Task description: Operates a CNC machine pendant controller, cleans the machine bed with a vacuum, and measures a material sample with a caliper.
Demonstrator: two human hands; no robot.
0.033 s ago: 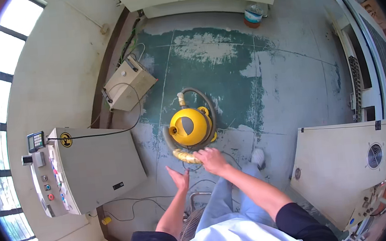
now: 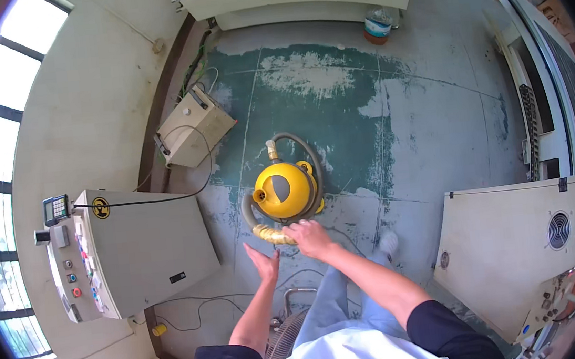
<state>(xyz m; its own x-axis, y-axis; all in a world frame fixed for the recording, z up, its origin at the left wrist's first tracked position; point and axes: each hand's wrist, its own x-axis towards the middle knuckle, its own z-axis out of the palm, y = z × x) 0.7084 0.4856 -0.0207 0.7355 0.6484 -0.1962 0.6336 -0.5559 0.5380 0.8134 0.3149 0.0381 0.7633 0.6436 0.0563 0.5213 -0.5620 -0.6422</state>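
Observation:
A yellow round vacuum cleaner with a dark grey patch on top stands on the floor ahead of me. Its grey hose curls around the right side of the body. The near stretch of this hose is wrapped in shiny yellow tape, and my right hand is closed around that taped end. Just left of it and lower, my left hand is held with the fingers stretched out and the thumb apart, touching nothing that I can see.
A grey control cabinet stands at the left, with a beige box beyond it. Black cables run over the floor near a fan by my legs. A beige machine housing is at the right; a plastic bottle stands far ahead.
My right hand and the taped hose end have shifted slightly left. The left hand has moved a little left too, still with its fingers extended.

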